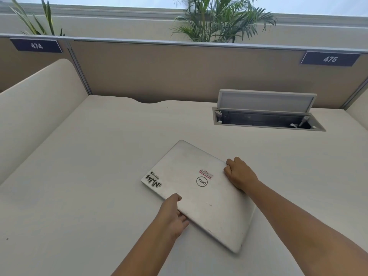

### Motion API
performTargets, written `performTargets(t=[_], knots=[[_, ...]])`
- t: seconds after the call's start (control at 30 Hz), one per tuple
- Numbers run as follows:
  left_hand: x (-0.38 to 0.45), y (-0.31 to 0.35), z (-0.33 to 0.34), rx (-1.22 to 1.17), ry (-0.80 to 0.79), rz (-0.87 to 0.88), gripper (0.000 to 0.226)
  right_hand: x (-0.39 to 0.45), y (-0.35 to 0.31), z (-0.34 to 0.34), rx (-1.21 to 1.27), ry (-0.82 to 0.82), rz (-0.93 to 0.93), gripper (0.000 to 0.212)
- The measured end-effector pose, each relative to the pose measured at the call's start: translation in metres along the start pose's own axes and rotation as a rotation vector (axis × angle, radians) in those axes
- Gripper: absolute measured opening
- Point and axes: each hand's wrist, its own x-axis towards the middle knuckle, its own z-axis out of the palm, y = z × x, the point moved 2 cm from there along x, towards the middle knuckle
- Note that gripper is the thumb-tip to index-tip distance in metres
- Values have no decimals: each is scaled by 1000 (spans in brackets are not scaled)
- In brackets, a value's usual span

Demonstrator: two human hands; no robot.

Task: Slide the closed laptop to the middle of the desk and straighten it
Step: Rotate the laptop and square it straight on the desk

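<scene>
Your left hand (172, 213) grips the near long edge of the closed laptop (196, 194), thumb on the lid, fingers tucked beneath. Your right hand (240, 173) curls over its far right edge. Between them the laptop lies flat and skewed on the pale bench (83, 176). Beyond your right hand a cable hatch (266, 116) stands open; fabric partitions (159, 70) and palms (221, 18) rise behind.

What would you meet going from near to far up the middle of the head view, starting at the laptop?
laptop → bare desk → notch in the desk's back edge → partition panel → palm plant
</scene>
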Motion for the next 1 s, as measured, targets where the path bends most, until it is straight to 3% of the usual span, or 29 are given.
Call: performTargets(t=[0.2,0.4,0.5,0.6,0.73,0.83,1.0], knots=[[2,-2,-2,26,11,47,22,-1,-2,-1,-51,45,-10,27],[13,-18,-1,194,127,218,11,-12,-9,4,-268,280,-66,22],[13,-29,1,261,160,278,24,-20,-13,8,-221,315,-115,27],[8,-37,-2,326,201,335,10,-34,-17,13,-96,325,-151,37],[2,-37,-10,410,274,445,13,-48,-10,23,1,236,-48,42],[5,-25,-17,438,350,491,52,-54,-4,27,23,209,-48,43],[13,20,-16,717,486,793,42,-56,-6,26,63,198,-44,43]])
